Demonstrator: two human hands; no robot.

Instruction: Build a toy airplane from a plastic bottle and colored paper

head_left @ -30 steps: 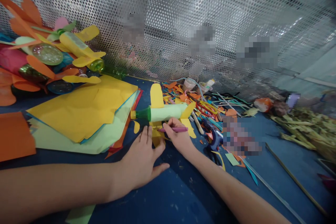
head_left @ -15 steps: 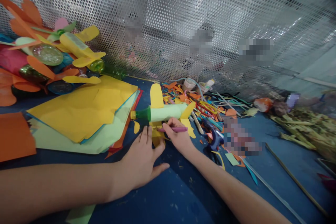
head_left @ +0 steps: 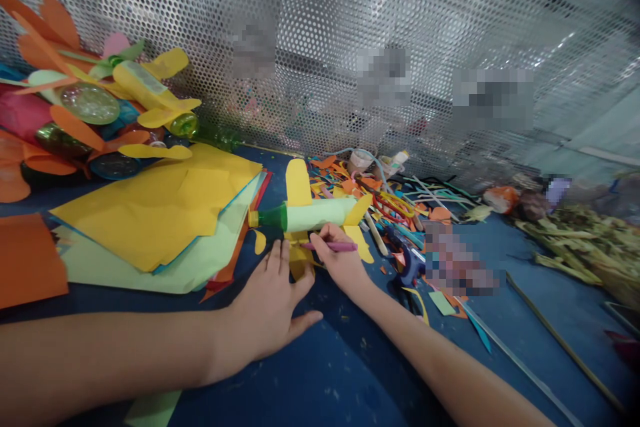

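Observation:
A bottle plane (head_left: 315, 215) lies on its side at the middle of the blue table, its green neck and yellow cap to the left. Pale green paper wraps its body, with yellow paper wings and tail pieces attached. Between the fingers of my right hand (head_left: 337, 257) is a purple pen (head_left: 335, 247), its tip over the near yellow wing (head_left: 300, 263). My left hand (head_left: 273, 297) lies flat, fingers stretched out, with its fingertips on the left edge of that wing. A small yellow paper piece (head_left: 260, 242) rests below the bottle neck.
Stacked coloured paper (head_left: 150, 213) lies to the left, below a heap of paper-covered bottles (head_left: 100, 107). Paper scraps, tools and a blue-handled tool (head_left: 413, 267) crowd the right. A perforated metal screen (head_left: 320, 47) stands behind. Sticks (head_left: 560, 340) and dried husks (head_left: 590, 247) lie far right.
Almost nothing differs. Both hands, the pen and the bottle plane keep nearly the same places.

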